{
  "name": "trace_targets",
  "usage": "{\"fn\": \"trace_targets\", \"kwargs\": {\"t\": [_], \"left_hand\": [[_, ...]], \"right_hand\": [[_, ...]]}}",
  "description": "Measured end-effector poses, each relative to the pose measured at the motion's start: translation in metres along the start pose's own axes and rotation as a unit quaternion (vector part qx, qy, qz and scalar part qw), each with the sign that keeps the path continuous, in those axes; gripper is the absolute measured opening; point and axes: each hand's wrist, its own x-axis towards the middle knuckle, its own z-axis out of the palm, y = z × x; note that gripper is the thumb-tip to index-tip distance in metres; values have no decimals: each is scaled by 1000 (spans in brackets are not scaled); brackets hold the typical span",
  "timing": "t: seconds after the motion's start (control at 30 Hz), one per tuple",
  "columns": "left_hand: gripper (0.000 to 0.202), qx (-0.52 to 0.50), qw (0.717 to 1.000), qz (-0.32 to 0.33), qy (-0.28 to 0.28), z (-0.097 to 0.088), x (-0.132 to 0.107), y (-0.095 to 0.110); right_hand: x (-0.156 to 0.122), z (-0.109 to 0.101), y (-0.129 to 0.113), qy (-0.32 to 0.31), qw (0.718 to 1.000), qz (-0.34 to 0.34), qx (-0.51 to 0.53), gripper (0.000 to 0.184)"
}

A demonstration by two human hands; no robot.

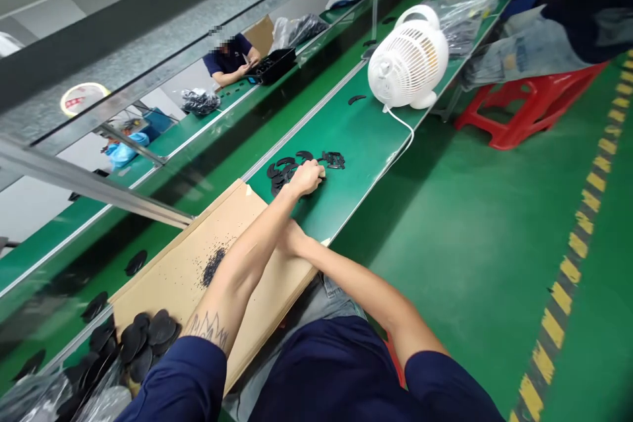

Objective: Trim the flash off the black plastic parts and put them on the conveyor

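Several black pieces (279, 180), green bench (366, 138), green floor (445, 231)

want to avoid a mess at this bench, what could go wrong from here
The loose black bits on the cardboard lie right beside the left forearm, so a sweep of that arm might scatter them.

The left sleeve is close to the piled black discs and could knock some loose.

The white cord loops over the bench edge, so a snag might tug the white slatted appliance.
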Motion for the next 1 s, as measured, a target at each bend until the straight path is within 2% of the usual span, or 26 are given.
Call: {"fn": "trace_targets", "kwargs": {"t": [0.1, 0.17, 0.2, 0.27, 0.37, 0.47, 0.6, 0.7, 0.8, 0.9, 1.0], "left_hand": [[27, -24, 999, -23, 29, -25, -29, -21], [31, -33, 997, -44, 44, -41, -52, -36], [30, -35, 997, -56, 48, -46, -63, -42], [21, -34, 995, -86, 46, -48, -84, -52], [19, -35, 988, -147, 43, -33, -101, -55], [25, -49, 978, -197, 46, -14, -100, -50], [21, -82, 974, -211, 23, -3, -91, -43], [21, -93, 976, -199, -14, 0, -92, -38], [20, -94, 980, -167, -57, 2, -94, -34], [22, -78, 984, -141, -74, 1, -94, -31], [36, -38, 986, -137, -82, -3, -97, -29]], "right_hand": [[-12, -6, 3, -29, 999, 15, -38, 6], [-23, -15, 3, -11, 999, 28, -42, 2], [-28, -21, 3, 3, 999, 35, -37, 6], [-36, -31, 2, 31, 998, 48, -8, 13], [-43, -43, -1, 50, 994, 60, 70, 29], [-46, -52, -7, 61, 983, 74, 154, 45], [-61, -67, -13, 107, 959, 111, 239, 52], [-86, -82, -12, 157, 929, 147, 300, 47], [-119, -98, -7, 174, 883, 162, 404, 35], [-151, -108, 1, 201, 861, 176, 432, 29], [-175, -108, 11, 221, 847, 192, 445, 24]]}}
